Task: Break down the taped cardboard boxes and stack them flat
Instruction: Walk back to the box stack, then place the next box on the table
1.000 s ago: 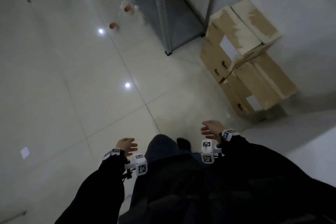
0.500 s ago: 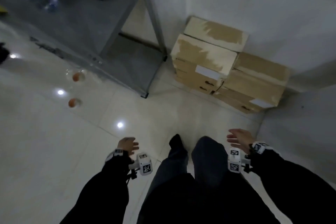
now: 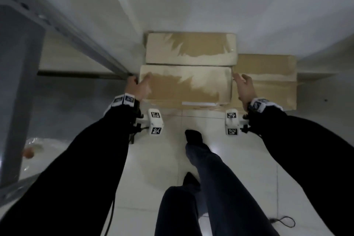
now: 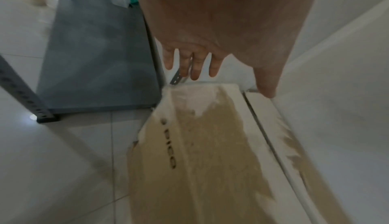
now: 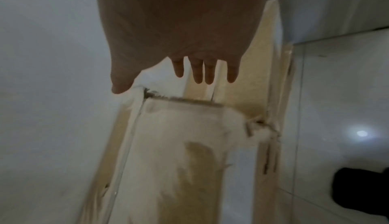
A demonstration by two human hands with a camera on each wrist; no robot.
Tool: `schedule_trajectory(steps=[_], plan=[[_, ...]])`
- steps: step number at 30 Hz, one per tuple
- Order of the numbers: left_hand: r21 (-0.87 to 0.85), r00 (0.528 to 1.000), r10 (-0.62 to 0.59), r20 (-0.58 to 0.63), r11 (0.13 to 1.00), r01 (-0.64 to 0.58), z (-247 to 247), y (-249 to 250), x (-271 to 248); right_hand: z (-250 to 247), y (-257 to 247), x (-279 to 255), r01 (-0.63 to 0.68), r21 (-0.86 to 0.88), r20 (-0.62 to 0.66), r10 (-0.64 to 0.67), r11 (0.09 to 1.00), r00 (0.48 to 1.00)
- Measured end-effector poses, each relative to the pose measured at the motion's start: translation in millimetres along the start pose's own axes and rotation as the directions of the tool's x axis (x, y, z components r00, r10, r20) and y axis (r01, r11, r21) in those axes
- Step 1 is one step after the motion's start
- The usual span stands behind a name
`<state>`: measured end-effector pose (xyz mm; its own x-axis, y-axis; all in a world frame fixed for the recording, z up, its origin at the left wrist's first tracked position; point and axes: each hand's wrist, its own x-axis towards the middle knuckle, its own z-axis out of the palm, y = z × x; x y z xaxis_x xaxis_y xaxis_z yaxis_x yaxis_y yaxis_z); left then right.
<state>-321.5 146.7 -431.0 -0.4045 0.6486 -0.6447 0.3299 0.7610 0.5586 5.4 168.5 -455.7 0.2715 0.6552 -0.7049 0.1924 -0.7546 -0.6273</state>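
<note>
closed top box (image 3: 185, 84) — left hand (image 3: 137, 87), right hand (image 3: 245, 90) flank its ends.

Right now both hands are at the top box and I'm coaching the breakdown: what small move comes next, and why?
Probably close both hands on the ends of the top box and lift it off. The left hand and right hand flank it with straight fingers, neither gripping, and it sits on a lower box.

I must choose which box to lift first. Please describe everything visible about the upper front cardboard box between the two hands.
The upper front box is brown cardboard, long and closed, its top showing pale torn patches. It lies level on other boxes against the wall. A white label sits on its front face. The left hand touches its left end; the right hand is at its right end, fingers straight.
</note>
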Motion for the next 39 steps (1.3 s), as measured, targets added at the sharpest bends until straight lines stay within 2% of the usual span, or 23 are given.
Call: schedule_trajectory(steps=[2, 6, 9, 13, 17, 21, 25, 28, 32, 35, 39], plan=[[-0.039, 1.000, -0.015, -0.013, 0.999, 0.015, 8, 9, 32, 17, -9, 23, 0.000, 0.003, 0.015, 0.000, 1.000, 1.000], [-0.033, 1.000, -0.004, 0.021, 0.999, 0.005, 24, 17, 64, 34, -2, 54, -0.006, 0.011, 0.074, 0.005, 1.000, 0.997], [-0.068, 1.000, 0.007, 0.028, 0.998, -0.005, 26, 18, 62, 32, 8, 63, -0.024, 0.030, 0.104, 0.021, 0.999, 0.994], [-0.116, 1.000, -0.004, -0.006, 0.993, 0.003, 12, 22, 28, 18, -1, 22, -0.026, 0.028, 0.089, 0.023, 0.999, 0.996], [-0.144, 1.000, 0.028, 0.005, 0.989, -0.026, -12, 27, -40, -13, -26, -63, 0.061, -0.019, 0.054, -0.060, 0.998, 0.997], [-0.191, 0.991, 0.134, -0.015, 0.972, -0.135, -36, 39, -133, -61, -22, -149, 0.122, -0.077, -0.020, -0.124, 0.990, 0.992], [-0.247, 0.967, 0.254, 0.030, 0.939, -0.239, -46, 56, -232, -117, -10, -252, 0.183, -0.125, -0.146, -0.201, 0.975, 0.969], [-0.235, 0.931, 0.361, 0.058, 0.911, -0.339, -48, 70, -295, -163, 1, -323, 0.281, -0.111, -0.208, -0.299, 0.953, 0.931], [-0.209, 0.872, 0.470, 0.137, 0.874, -0.439, -30, 89, -358, -225, 27, -391, 0.332, -0.028, -0.300, -0.325, 0.943, 0.897], [-0.231, 0.813, 0.555, 0.177, 0.826, -0.514, -1, 104, -406, -275, 48, -419, 0.394, 0.069, -0.376, -0.342, 0.917, 0.861], [-0.319, 0.745, 0.618, 0.252, 0.780, -0.539, 54, 126, -465, -350, 68, -441, 0.438, 0.076, -0.464, -0.357, 0.896, 0.811]])
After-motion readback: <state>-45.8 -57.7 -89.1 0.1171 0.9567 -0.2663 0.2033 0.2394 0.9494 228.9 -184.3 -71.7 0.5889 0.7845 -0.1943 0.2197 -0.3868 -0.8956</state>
